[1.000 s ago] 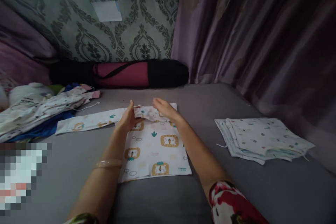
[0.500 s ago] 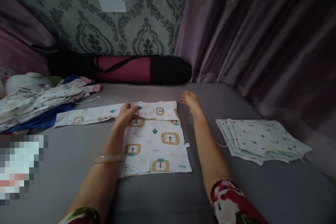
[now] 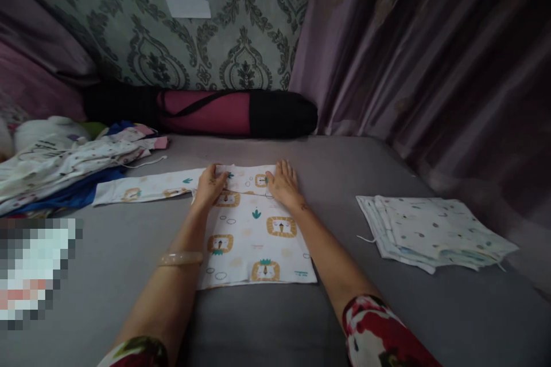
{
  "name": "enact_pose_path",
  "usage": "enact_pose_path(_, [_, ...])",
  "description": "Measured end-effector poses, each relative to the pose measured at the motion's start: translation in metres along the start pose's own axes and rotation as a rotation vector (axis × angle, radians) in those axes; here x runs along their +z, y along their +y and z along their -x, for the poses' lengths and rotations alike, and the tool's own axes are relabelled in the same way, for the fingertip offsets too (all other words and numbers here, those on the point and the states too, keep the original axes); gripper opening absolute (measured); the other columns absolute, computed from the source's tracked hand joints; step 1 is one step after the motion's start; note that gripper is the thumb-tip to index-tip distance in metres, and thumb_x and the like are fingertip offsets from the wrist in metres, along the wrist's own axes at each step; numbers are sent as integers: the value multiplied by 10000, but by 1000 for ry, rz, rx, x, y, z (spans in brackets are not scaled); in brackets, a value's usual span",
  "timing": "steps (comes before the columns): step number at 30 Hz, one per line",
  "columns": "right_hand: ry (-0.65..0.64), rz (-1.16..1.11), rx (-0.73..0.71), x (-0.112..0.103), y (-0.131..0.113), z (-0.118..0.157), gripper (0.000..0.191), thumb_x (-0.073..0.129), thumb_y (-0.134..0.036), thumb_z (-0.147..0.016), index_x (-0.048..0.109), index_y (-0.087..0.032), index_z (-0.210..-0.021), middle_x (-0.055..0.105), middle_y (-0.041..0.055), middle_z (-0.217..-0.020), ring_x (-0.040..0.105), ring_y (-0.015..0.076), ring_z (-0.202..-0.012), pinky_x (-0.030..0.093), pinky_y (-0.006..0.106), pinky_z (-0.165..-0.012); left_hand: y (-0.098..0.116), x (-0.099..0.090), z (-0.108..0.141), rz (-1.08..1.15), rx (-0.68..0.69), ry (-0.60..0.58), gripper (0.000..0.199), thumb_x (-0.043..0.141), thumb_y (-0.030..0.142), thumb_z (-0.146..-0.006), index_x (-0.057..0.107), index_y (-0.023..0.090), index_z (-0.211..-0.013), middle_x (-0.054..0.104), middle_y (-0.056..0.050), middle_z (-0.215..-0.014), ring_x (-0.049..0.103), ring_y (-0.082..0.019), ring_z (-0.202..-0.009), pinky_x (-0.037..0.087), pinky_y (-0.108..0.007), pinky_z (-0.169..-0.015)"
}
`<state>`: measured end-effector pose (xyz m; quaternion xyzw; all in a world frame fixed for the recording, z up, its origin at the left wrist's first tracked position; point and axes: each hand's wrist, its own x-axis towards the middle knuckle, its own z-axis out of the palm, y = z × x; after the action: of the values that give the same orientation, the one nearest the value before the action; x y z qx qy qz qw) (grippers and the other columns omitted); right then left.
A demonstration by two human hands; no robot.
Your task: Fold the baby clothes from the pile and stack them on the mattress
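Observation:
A white garment [image 3: 258, 235] printed with lion faces lies flat on the grey bed surface [image 3: 267, 327]. One long sleeve [image 3: 150, 186] stretches out to the left; the other part is folded across the top. At the upper left corner, my left hand [image 3: 210, 184] has its thumb and fingers closed on the garment's edge. My right hand [image 3: 284, 182] rests on the upper right corner, fingers spread and flat, thumb apart on the folded strip.
On the right lies a stack of folded white clothes [image 3: 430, 229]. A heap of loose clothes [image 3: 77, 166] sits at the left. Along the wall lies a black and pink long bag [image 3: 210, 113]. Purple curtains [image 3: 344, 69] hang at the right.
My right hand has moved left and down from above the bed onto the garment's upper right corner. My left hand has stayed at the upper left corner.

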<state>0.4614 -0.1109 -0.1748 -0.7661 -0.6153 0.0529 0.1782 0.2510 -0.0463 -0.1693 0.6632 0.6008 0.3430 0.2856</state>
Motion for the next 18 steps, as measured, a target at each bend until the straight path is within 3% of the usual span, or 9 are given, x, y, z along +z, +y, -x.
enact_pose_path(4, [-2,9,10,4,4,3,702,251,-481,-982,277,22,-1470,227,215,-1557,163,301,-1449,102,420,-1164,-5,3,-3,-134,80,78,388,560,328,-791,571,176,-1149,673,-107,-1026,623,-247,-948,485,-355,-828])
enact_pose_path(7, [1,27,16,5,6,3,715,245,-492,-978,278,24,-1471,238,210,-1555,167,305,-1445,101,416,-1162,-8,4,-4,-139,96,65,423,530,303,-819,533,168,-1219,663,-133,-1107,613,-259,-1034,471,-372,-887])
enact_pose_path(18, [-39,76,36,4,9,2,725,227,-503,-974,273,17,-1477,251,201,-1553,184,300,-1440,122,419,-1156,-17,0,-5,-240,187,31,474,435,199,-835,505,142,-1301,643,-133,-1077,594,-243,-1035,444,-365,-931])
